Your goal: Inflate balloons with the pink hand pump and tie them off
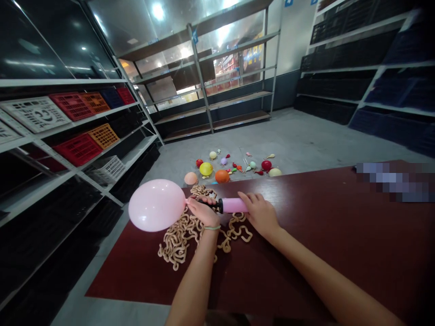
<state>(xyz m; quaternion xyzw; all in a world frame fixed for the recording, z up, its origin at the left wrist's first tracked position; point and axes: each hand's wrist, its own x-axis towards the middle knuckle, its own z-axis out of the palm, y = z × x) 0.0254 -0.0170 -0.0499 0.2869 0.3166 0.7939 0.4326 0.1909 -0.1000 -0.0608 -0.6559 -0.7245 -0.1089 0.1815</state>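
Observation:
A large, inflated pink balloon [157, 205] points left, its neck on the nozzle end of a hand pump [234, 205] with a pink barrel and black front. My left hand [204, 212] is closed around the black end and the balloon's neck. On the other end of the pink barrel, my right hand [261, 213] has its fingers wrapped round the pump. Beneath the pump and my left wrist lies a heap of tan, curled, rope-like pieces [176, 237] on the dark red table [306, 253].
On the floor beyond the table lie several small balloons, among them a yellow balloon [206, 170] and an orange balloon [222, 176]. Shelving with coloured crates [78, 147] stands at left. A bare metal rack [207, 108] is behind. A blurred-out item [396, 181] rests at the table's right.

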